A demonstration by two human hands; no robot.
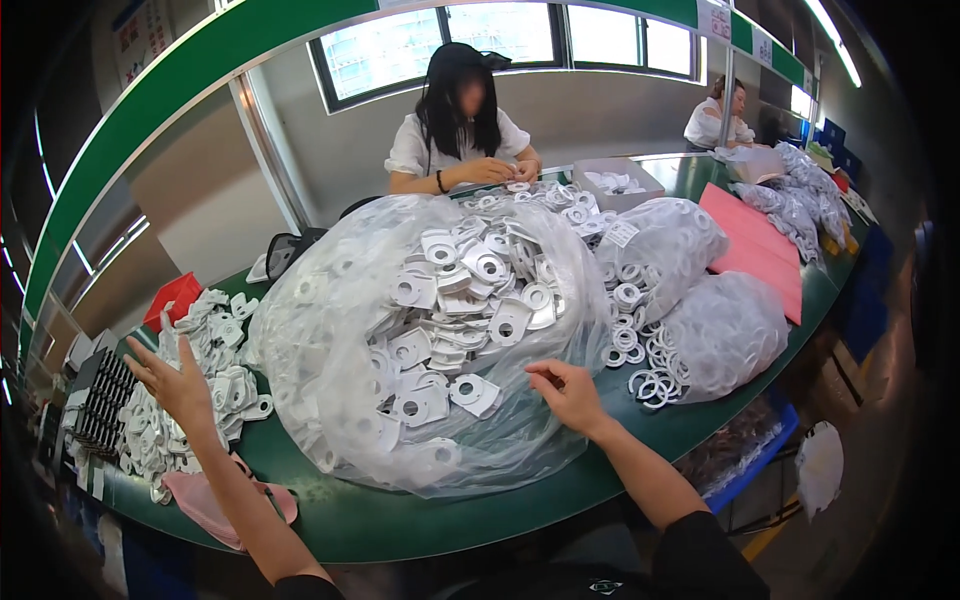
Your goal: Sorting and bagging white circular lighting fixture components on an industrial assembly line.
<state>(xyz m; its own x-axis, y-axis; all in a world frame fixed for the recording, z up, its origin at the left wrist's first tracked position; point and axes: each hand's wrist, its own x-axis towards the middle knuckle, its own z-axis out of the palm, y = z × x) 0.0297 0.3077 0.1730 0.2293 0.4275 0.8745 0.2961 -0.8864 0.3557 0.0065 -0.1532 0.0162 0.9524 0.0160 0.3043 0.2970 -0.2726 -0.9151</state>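
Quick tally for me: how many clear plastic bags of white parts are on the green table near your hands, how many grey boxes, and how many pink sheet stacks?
Clear bags of white parts: 3, one big open bag at the right hand, two smaller bags
Grey box: 1
Pink sheet stack: 1
Total: 5

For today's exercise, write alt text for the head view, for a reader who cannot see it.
A person's right hand reaches into a large clear plastic bag of flat white plastic parts with round holes on a green table; the open left hand hovers over a loose pile of parts.
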